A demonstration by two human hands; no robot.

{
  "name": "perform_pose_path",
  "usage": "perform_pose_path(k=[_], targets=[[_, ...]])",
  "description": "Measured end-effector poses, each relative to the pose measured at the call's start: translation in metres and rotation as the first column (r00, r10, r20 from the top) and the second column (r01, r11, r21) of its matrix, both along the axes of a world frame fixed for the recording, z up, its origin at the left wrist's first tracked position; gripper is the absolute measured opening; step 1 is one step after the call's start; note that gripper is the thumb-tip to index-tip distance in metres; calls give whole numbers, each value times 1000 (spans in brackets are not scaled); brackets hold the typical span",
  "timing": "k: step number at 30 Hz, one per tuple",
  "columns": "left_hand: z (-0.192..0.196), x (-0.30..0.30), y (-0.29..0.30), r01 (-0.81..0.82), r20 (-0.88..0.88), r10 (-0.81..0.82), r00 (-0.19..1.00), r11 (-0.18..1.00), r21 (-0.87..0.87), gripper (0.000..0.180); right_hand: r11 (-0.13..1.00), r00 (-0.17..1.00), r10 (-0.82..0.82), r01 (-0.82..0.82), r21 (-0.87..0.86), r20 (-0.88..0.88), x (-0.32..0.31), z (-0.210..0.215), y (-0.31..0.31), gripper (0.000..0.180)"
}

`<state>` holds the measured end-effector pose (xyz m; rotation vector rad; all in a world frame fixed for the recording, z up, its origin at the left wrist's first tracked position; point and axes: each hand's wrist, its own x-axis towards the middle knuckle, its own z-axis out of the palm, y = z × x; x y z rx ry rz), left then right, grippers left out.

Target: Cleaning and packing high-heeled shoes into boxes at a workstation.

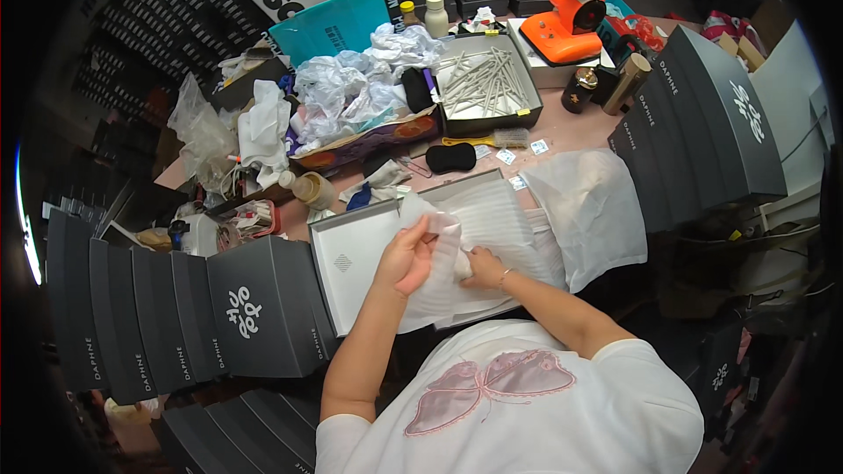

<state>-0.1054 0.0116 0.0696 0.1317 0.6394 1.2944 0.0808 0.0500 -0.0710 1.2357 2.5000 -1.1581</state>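
My left hand [407, 258] pinches the raised edge of a thin white wrapping sheet [443, 235] between thumb and fingers. Just to its right, my right hand [482, 269] has its fingers closed on a pale, wrapped bundle [461, 265]; its contents are hidden by the sheet. Beneath both hands lies white ribbed foam sheeting [493, 221], over an open shoe box whose dark rim shows at the back. A pale, flat, dark-edged box part [347, 259] lies to the left. A translucent white bag [597, 215] rests right of the foam.
Dark shoe boxes stand in rows at left [255, 307] and right [702, 114]. Behind are a carton of crumpled tissue [338, 92], a tray of pale sticks [487, 79], a yellow-handled brush [509, 138], a black oval pad [450, 158] and an orange tape dispenser [562, 26].
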Motion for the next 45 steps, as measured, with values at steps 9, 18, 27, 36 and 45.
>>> perform_pose_path(k=[9, 18, 27, 36, 45], targets=[[-91, -2, -19, -154, -878, 221, 425, 973, 171, 55, 931, 743, -361, 325, -168, -564, 89, 88, 1, 30], [-135, 93, 27, 483, -725, 2, -689, 747, -457, 93, 427, 491, -855, 850, 307, -168, 316, -20, -26, 85], [-155, 92, 43, 464, -745, 5, -667, 785, -410, 70, 275, 155, -927, 900, -338, -341, 345, -17, 32, 24], [-63, 119, 75, 134, -930, 261, 259, 944, 302, 27, 640, 372, -479, 768, -26, -795, 211, 182, 163, 35], [-2, 127, 65, 289, 306, -269, 913, 957, -22, 71, 981, 505, 151, -179, 68, -850, 84, 282, 32, 19]])
